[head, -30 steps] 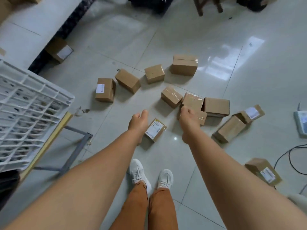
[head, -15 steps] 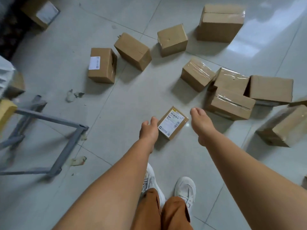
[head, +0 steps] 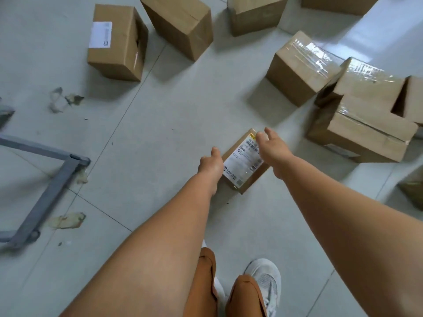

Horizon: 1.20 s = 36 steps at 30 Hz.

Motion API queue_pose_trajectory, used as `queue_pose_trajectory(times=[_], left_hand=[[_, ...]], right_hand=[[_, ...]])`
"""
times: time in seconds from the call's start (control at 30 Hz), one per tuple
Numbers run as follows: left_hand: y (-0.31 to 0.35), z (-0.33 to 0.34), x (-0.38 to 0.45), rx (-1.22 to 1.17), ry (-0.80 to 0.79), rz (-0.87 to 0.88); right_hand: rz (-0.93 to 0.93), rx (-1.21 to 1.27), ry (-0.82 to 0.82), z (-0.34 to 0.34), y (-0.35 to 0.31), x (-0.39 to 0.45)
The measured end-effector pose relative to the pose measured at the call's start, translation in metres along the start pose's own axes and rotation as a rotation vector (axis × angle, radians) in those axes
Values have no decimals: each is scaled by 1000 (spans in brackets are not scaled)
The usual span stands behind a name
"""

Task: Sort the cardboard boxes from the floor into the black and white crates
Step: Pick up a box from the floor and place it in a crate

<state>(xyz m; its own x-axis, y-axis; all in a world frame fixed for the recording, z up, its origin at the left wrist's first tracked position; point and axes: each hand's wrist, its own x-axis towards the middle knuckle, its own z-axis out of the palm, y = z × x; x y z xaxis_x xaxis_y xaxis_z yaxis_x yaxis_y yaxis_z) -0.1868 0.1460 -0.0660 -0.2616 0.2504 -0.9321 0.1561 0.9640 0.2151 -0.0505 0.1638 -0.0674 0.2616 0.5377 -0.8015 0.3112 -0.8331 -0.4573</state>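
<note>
Fingers of the right hand [head: 272, 149], loosely spread and slightly bent, reach over the far right edge of a small flat cardboard box [head: 243, 164]; whether they touch it cannot be told. Fingers of the left hand [head: 211, 161] are relaxed and extended at the box's left edge, just beside it, gripping nothing; contact cannot be confirmed. The small box lies on the tiled floor [head: 160, 124] between the two hands, its white shipping label facing up. Both bare forearms extend from the lower frame toward it.

Beyond the hands, larger cardboard boxes are scattered on the floor: one bearing a white label [head: 117, 41] at upper left, a plain one [head: 180, 24] beside it, another [head: 254, 14] at the top edge. To the right, a tape-sealed box [head: 299, 65] stands near a cluster of taped boxes [head: 366, 124] that touch one another.

At left, a grey metal frame [head: 53, 179] rests on the floor, with scraps of debris [head: 66, 221] near it. At bottom, orange trouser legs [head: 206, 282] and a white shoe [head: 266, 280] are visible.
</note>
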Motion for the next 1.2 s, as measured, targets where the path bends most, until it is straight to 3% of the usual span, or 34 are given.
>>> queue_pose_trajectory(times=[0.13, 0.33, 0.8, 0.97, 1.1, 1.2], left_hand=[[0, 5, 8, -92, -72, 18], [28, -13, -29, -245, 80, 80], [133, -104, -276, -438, 76, 284], [165, -137, -363, -486, -8, 401], [177, -167, -417, -485, 22, 505], [185, -187, -457, -498, 27, 603]], right_hand=[[22, -17, -54, 2, 1, 6], [-26, 135, 24, -17, -19, -28], [-9, 452, 96, -142, -178, -227], [-110, 440, 129, -182, -236, -302], [-169, 514, 58, -204, -267, -357], [-223, 472, 101, -215, -287, -392]])
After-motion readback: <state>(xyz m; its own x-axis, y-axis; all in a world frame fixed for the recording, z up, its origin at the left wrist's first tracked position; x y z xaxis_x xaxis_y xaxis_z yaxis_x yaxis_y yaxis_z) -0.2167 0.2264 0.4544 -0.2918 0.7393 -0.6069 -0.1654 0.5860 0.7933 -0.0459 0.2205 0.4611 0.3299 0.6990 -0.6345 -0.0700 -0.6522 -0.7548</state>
